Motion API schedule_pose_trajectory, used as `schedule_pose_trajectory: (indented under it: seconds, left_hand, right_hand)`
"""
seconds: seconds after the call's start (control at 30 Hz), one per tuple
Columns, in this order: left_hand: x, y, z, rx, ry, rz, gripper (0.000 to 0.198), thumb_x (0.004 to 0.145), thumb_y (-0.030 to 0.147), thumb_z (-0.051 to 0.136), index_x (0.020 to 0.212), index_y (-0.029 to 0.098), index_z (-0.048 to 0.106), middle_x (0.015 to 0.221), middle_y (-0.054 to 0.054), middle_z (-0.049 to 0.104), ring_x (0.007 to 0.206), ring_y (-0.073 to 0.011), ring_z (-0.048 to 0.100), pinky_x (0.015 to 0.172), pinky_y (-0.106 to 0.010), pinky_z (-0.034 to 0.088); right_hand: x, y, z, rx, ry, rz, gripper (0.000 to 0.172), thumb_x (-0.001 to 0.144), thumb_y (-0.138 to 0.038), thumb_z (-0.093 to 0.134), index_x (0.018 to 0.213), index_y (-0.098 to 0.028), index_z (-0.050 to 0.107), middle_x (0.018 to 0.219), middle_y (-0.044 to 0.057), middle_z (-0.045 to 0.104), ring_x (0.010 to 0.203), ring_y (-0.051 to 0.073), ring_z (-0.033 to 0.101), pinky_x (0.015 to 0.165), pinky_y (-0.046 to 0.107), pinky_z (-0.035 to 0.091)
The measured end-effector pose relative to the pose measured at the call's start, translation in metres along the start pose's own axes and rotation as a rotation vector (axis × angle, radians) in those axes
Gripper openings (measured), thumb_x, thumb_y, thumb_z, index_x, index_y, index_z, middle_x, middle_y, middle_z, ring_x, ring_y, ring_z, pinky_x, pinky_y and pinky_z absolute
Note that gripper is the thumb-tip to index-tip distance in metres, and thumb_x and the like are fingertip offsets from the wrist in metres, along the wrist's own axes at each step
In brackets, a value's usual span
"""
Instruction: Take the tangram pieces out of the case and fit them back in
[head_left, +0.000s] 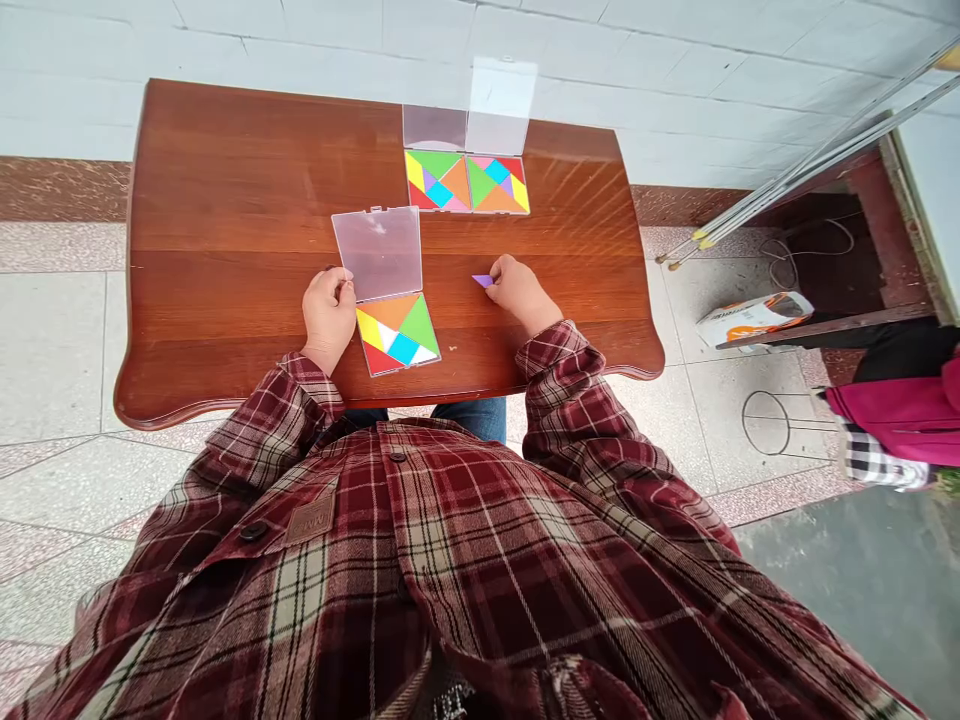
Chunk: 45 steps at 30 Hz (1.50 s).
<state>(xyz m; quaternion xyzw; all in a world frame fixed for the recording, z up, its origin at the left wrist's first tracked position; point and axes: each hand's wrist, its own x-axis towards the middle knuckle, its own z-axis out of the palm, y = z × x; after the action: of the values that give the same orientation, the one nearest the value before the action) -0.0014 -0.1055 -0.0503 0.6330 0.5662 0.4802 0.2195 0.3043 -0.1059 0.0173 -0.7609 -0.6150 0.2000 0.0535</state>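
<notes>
A tangram box (pixel 402 346) lies near the table's front edge, its clear lid (pixel 381 250) folded open away from me. Orange, green, yellow, blue and red pieces fill most of it; two white areas show. My left hand (pixel 328 318) is closed at the lid's left edge, and what its fingertips pinch is too small to tell. To the right of the box, my right hand (pixel 523 292) pinches a small purple piece (pixel 482 281) just above or on the table. Two filled tangram boxes (pixel 439 181) (pixel 498 185) lie side by side farther back with their lids open.
The brown wooden table (pixel 232 240) stands against a white wall. On the floor at the right are a white and orange bag (pixel 754 318) and a wire ring (pixel 766 422). Metal poles (pixel 795 160) lean there, and part of another person in magenta clothing (pixel 892 410) shows at the right edge.
</notes>
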Motion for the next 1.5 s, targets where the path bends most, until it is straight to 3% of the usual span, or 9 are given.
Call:
schedule_pose_trajectory:
  seconds: [0.2, 0.43, 0.67, 0.9, 1.1, 1.37, 1.5]
  left_hand:
    - [0.000, 0.001, 0.000, 0.003, 0.006, -0.006, 0.018, 0.087, 0.035, 0.056, 0.089, 0.019, 0.063, 0.085, -0.004, 0.061, 0.083, -0.0163, 0.062, 0.083, -0.034, 0.052]
    - [0.001, 0.002, -0.002, 0.009, -0.012, -0.013, 0.012, 0.085, 0.028, 0.056, 0.090, 0.019, 0.063, 0.083, -0.003, 0.061, 0.084, -0.0165, 0.062, 0.087, -0.035, 0.051]
    - [0.000, 0.009, -0.007, 0.046, -0.007, -0.018, 0.012, 0.081, 0.020, 0.054, 0.089, 0.019, 0.064, 0.084, -0.003, 0.062, 0.082, -0.0163, 0.060, 0.083, -0.034, 0.050]
    - [0.000, 0.010, -0.008, 0.068, -0.008, -0.015, 0.015, 0.081, 0.021, 0.052, 0.089, 0.019, 0.064, 0.086, -0.004, 0.064, 0.083, -0.0161, 0.060, 0.081, -0.032, 0.049]
    - [0.000, 0.009, -0.008, 0.055, 0.008, -0.021, 0.015, 0.079, 0.024, 0.053, 0.088, 0.020, 0.064, 0.080, -0.002, 0.062, 0.078, -0.0149, 0.059, 0.078, -0.031, 0.049]
    - [0.001, 0.013, -0.008, 0.039, 0.015, -0.030, 0.012, 0.079, 0.023, 0.053, 0.086, 0.019, 0.063, 0.080, -0.002, 0.061, 0.077, -0.0141, 0.058, 0.080, -0.030, 0.049]
    - [0.000, 0.015, -0.009, 0.047, -0.011, -0.030, 0.012, 0.081, 0.024, 0.053, 0.087, 0.019, 0.062, 0.082, -0.003, 0.061, 0.079, -0.0149, 0.058, 0.083, -0.032, 0.049]
  right_hand:
    - [0.001, -0.009, -0.001, -0.073, 0.033, -0.035, 0.028, 0.075, -0.004, 0.062, 0.100, -0.014, 0.059, 0.105, 0.014, 0.061, 0.090, 0.025, 0.059, 0.089, 0.040, 0.045]
    - [0.011, -0.009, -0.009, -0.033, -0.098, 0.001, 0.019, 0.072, -0.006, 0.068, 0.083, -0.018, 0.058, 0.082, 0.005, 0.060, 0.081, 0.022, 0.057, 0.077, 0.035, 0.045]
    - [0.000, -0.012, -0.014, -0.034, -0.091, 0.008, 0.019, 0.073, -0.011, 0.068, 0.082, -0.020, 0.054, 0.084, 0.004, 0.061, 0.078, 0.019, 0.055, 0.071, 0.030, 0.041]
    - [-0.021, -0.027, -0.013, -0.067, -0.047, -0.080, 0.009, 0.083, -0.009, 0.055, 0.082, -0.019, 0.055, 0.089, 0.007, 0.065, 0.082, 0.020, 0.056, 0.075, 0.030, 0.040]
    - [-0.028, -0.031, -0.005, -0.046, -0.042, -0.116, 0.011, 0.082, -0.009, 0.056, 0.080, -0.020, 0.057, 0.082, 0.005, 0.066, 0.078, 0.019, 0.057, 0.077, 0.030, 0.042]
    - [-0.029, -0.028, 0.004, 0.014, -0.041, -0.160, 0.006, 0.081, -0.013, 0.057, 0.081, -0.019, 0.058, 0.078, 0.004, 0.065, 0.074, 0.018, 0.057, 0.074, 0.029, 0.042]
    - [-0.025, -0.014, 0.000, 0.040, 0.024, -0.062, 0.003, 0.083, -0.019, 0.059, 0.081, -0.020, 0.057, 0.080, 0.005, 0.063, 0.077, 0.019, 0.056, 0.079, 0.033, 0.044]
